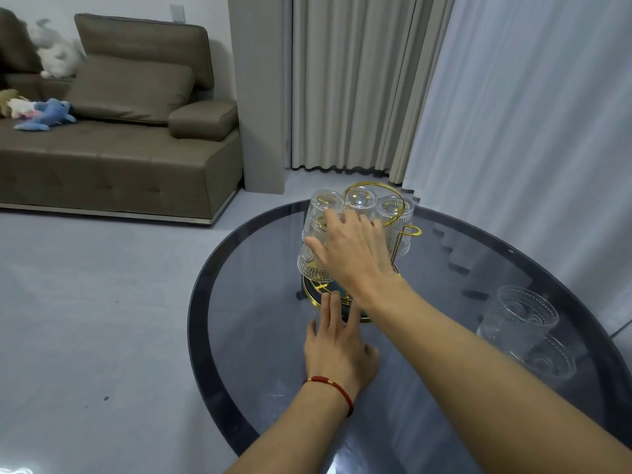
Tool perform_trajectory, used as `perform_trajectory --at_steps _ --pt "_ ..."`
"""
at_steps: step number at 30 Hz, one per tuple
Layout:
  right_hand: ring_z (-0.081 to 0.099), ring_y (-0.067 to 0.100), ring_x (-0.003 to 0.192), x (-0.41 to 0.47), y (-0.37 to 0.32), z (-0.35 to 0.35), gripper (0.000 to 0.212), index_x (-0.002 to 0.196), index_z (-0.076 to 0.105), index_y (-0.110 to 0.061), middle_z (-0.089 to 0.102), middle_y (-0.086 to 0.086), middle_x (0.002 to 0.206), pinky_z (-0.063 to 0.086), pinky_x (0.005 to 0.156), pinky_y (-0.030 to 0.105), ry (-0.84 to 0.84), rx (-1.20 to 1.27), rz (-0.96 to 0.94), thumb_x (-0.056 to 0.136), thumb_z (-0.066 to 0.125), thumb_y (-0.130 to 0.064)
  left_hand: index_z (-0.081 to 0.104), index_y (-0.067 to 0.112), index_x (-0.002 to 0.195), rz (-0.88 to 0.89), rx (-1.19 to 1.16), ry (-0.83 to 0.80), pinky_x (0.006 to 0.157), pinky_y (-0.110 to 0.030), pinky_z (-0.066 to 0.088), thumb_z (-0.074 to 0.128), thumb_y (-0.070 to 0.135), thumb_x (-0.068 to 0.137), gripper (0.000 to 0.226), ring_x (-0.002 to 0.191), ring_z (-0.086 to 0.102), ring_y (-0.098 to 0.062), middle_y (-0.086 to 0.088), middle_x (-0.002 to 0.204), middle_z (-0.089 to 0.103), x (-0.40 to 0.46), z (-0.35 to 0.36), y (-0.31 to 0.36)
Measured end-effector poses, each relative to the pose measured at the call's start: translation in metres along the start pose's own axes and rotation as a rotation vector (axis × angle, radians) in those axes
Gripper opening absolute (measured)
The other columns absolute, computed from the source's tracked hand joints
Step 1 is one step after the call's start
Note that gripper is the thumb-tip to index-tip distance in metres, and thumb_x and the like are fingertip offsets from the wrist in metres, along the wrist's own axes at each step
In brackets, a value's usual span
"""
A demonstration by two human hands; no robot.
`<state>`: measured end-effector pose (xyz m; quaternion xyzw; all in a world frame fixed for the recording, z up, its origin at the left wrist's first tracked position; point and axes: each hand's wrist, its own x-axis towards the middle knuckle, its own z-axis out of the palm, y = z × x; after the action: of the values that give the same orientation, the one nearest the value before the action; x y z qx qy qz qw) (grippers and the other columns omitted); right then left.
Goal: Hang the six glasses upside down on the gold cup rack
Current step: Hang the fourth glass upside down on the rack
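Observation:
The gold cup rack (415, 230) stands at the far middle of the round dark glass table (200, 313). Several clear ribbed glasses (360, 200) hang upside down on it. My right hand (352, 254) reaches over the rack's near left side, thumb and fingers closed around a tilted upside-down glass (313, 270) low on the rack. My left hand (337, 350), with a red cord on the wrist, lies flat on the table with its fingertips against the rack's gold base ring (312, 297). One more glass (519, 316) stands apart at the table's right.
A brown sofa (119, 155) with soft toys is at the back left across grey floor. Beige and white curtains (352, 83) hang behind the table. The table's far edge lies just behind the rack.

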<state>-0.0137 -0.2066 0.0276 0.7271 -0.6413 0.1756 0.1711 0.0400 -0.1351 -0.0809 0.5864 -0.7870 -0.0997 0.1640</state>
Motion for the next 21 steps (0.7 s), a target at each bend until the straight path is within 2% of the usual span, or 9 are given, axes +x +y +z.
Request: perform_trajectory --at_steps 5,8,12,16,19,21 --pt "0.063 0.032 0.099 -0.008 0.005 0.005 0.054 0.134 0.052 -0.021 0.058 0.01 0.123 0.041 0.082 0.046 0.054 -0.108 0.009 0.1 0.042 -0.061 0.032 0.024 0.152 -0.008 -0.033 0.025 0.116 -0.043 0.032 0.057 0.041 0.089 0.069 0.156 0.002 -0.024 -0.005 0.164 0.015 -0.001 -0.002 0.002" --pt "0.06 0.033 0.104 -0.013 0.01 0.008 0.06 0.144 0.046 -0.02 0.06 0.009 0.127 0.041 0.086 0.049 0.056 -0.131 -0.01 0.101 0.039 -0.062 0.041 0.021 0.146 -0.023 -0.049 0.049 0.107 -0.041 0.041 0.061 0.036 0.085 0.066 0.153 0.013 -0.026 -0.006 0.157 0.026 0.001 -0.004 0.005" --pt "0.057 0.031 0.113 -0.023 0.017 0.001 0.059 0.145 0.044 -0.018 0.058 0.006 0.134 0.039 0.094 0.051 0.044 -0.104 -0.013 0.101 0.042 -0.057 0.046 0.017 0.142 -0.034 -0.089 0.081 0.1 -0.043 0.045 0.063 0.028 0.084 0.062 0.145 0.029 -0.031 -0.011 0.15 0.036 -0.001 -0.004 0.012" --pt "0.055 0.031 0.119 -0.054 0.042 -0.018 0.055 0.142 0.051 -0.015 0.058 0.009 0.136 0.037 0.102 0.048 0.106 -0.011 -0.01 0.1 0.037 -0.048 0.066 0.006 0.114 0.036 -0.36 0.218 0.084 -0.04 0.051 0.064 0.012 0.081 0.034 0.125 0.049 -0.031 -0.014 0.127 0.058 0.0 -0.008 0.027" --pt "0.057 0.029 0.117 -0.092 0.077 -0.036 0.045 0.132 0.06 -0.013 0.062 0.009 0.131 0.039 0.101 0.044 0.195 0.113 0.049 0.098 0.044 -0.04 0.07 0.006 0.104 0.071 -0.453 0.3 0.091 -0.031 0.046 0.069 0.007 0.079 0.025 0.109 0.057 -0.029 -0.012 0.109 0.065 0.001 -0.012 0.042" --pt "0.058 0.029 0.114 -0.122 0.104 -0.045 0.043 0.129 0.061 -0.012 0.063 0.009 0.127 0.041 0.098 0.043 0.25 0.159 0.114 0.096 0.049 -0.037 0.071 0.008 0.104 0.103 -0.525 0.301 0.095 -0.035 0.048 0.069 0.003 0.077 0.028 0.105 0.06 -0.027 -0.01 0.105 0.068 -0.002 -0.015 0.053"
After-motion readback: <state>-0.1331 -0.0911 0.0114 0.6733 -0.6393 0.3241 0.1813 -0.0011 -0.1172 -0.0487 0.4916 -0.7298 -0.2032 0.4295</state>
